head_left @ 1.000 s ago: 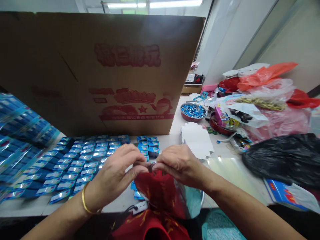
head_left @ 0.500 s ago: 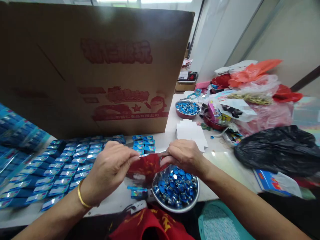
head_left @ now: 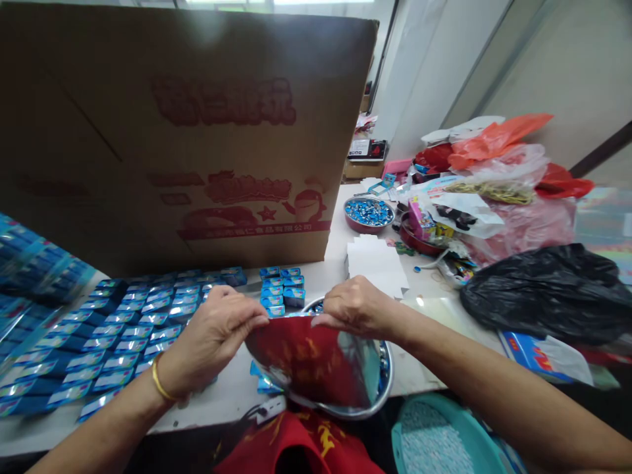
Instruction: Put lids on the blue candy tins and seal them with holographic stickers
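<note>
A shiny, mirror-like sheet that reflects red hangs between my hands, over the metal bowl. My left hand pinches its upper left corner between thumb and fingers. At the upper right edge, my right hand grips it the same way. Most of the bowl's blue-and-silver caps are hidden behind the sheet. Small blue boxes stand in a short block just beyond the bowl. Rows of similar blue boxes cover the table to the left.
A large cardboard carton rises behind the boxes. Farther back is a second bowl of blue caps. White flat cards lie right of centre. Plastic bags and a black bag crowd the right. A teal basin sits below the table edge.
The sheet has swung from bunched and tilted to spread broad and facing me, now covering most of the bowl. Both hands keep their pinch, with the left slightly lower.
</note>
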Demonstrator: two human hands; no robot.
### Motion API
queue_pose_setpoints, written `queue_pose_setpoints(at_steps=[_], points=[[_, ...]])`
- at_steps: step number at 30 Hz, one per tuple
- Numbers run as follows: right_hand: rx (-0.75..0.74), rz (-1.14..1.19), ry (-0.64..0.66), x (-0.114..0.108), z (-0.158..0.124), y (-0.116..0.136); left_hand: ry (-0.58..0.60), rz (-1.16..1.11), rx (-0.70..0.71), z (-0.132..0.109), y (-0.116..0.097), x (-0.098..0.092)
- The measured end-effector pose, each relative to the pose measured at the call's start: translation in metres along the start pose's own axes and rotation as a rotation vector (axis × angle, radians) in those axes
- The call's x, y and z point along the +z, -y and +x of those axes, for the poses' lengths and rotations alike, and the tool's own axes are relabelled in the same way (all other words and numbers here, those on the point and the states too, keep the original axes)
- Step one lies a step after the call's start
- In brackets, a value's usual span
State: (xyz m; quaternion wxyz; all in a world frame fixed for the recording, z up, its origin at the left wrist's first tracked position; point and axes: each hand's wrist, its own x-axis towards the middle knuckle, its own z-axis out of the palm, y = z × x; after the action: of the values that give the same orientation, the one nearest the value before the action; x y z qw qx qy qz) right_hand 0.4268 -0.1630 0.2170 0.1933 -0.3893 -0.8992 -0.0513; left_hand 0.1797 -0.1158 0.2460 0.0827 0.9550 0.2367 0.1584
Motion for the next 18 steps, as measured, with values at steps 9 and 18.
queue_pose_setpoints(at_steps=[9,18], points=[[0.024,0.184,0.063,-0.004,0.004,0.012,-0.179,0.169,0.223,0.023,-0.029,0.011],[0.08,-0.099,-0.019,-0.008,-0.012,0.004,-0.104,0.067,0.154,0.023,-0.014,0.017]])
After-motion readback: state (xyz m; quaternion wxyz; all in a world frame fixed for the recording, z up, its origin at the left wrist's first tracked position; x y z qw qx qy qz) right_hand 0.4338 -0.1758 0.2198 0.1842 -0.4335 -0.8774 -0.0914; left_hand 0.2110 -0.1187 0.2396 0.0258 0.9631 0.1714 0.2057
